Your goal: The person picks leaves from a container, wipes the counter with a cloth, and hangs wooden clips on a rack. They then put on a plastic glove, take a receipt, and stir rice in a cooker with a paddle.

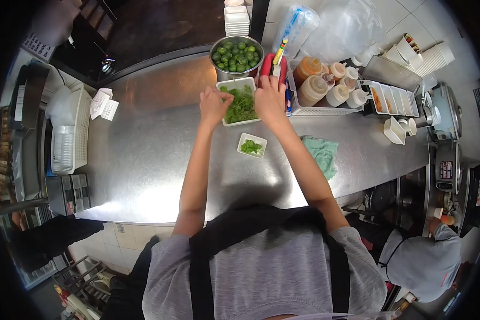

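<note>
A white rectangular tub (242,124) of loose green herb leaves (241,108) stands on the steel counter in front of me. My left hand (213,106) is over its left side, thumb and fingers pinched together at the leaves; anything between the fingertips is too small to make out. At the tub's right rim is my right hand (270,101), fingers bent and close together, their tips partly hidden. Just beyond it are red handles (266,64) and a yellow marker (280,49). Nearer to me sits a small white dish (252,145) with a few leaves.
A steel pot of limes (237,57) stands behind the tub. To the right are a basket of squeeze bottles (325,88), a green cloth (320,156) and a condiment rack (392,100). A white basket (79,130) lines the left edge. Another person (421,261) is at the lower right.
</note>
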A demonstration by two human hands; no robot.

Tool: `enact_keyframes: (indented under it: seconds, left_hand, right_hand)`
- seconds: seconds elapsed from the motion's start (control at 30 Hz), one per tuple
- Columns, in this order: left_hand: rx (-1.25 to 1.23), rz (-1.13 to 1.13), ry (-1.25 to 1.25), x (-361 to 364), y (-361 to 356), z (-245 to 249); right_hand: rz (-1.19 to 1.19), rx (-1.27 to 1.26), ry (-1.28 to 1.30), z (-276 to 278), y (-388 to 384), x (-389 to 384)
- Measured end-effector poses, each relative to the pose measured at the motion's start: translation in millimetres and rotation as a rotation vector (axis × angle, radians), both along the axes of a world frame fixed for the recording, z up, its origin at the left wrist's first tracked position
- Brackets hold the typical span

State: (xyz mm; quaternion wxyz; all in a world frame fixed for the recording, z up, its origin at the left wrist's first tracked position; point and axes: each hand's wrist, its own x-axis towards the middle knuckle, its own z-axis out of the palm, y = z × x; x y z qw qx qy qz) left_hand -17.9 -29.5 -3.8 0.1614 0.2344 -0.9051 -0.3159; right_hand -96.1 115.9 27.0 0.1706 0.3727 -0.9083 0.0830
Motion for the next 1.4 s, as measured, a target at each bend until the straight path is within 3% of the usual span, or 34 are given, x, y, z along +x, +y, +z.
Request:
enact_keyframes:
  seconds: [0.1,0.2,0.3,0.43,0.53,0.73,0.77,0.87,1.07,1.27,1.4]
  left_hand:
    - [-0.154,-0.020,-0.050,3.4,-12.8,7.7]
    - [-0.380,0.010,-0.095,5.8,-12.0,17.0]
    - [-0.680,0.009,-0.149,-10.3,2.7,-1.1]
    - [-0.790,-0.006,-0.210,-16.7,13.3,-17.1]
    - [-0.692,0.028,-0.294,-16.3,10.6,-13.2]
    - [0.020,-0.104,-0.229,-11.6,-34.3,1.6]
    - [0.167,-0.220,-0.176,-13.5,-47.0,0.0]
    - [0.537,-0.283,-0.118,-3.3,-41.6,36.9]
    - [0.570,-0.269,-0.061,-0.3,-45.9,27.3]
    - [0.657,-0.214,0.021,-0.1,-38.8,23.3]
    - [0.678,-0.158,0.071,4.1,-28.4,32.0]
  right_hand:
    - [0.066,-0.017,-0.053,8.8,1.1,8.6]
    - [0.143,-0.254,0.040,3.8,-14.4,13.8]
    - [0.117,-0.094,-0.070,-15.9,-20.7,13.2]
    - [0.101,-0.030,-0.065,-16.0,-14.7,12.1]
    - [0.084,-0.133,-0.015,-11.1,-5.6,7.6]
    - [0.094,-0.117,-0.045,-6.7,7.5,8.0]
    - [0.101,-0.118,-0.054,-9.5,8.2,9.0]
    - [0.176,-0.096,-0.058,-19.7,11.2,15.1]
    - [0.158,-0.163,-0.352,-1.7,23.2,14.9]
    - [0.126,-0.562,-0.330,13.4,17.1,16.3]
    - [0.137,-0.564,-0.244,12.6,14.1,25.8]
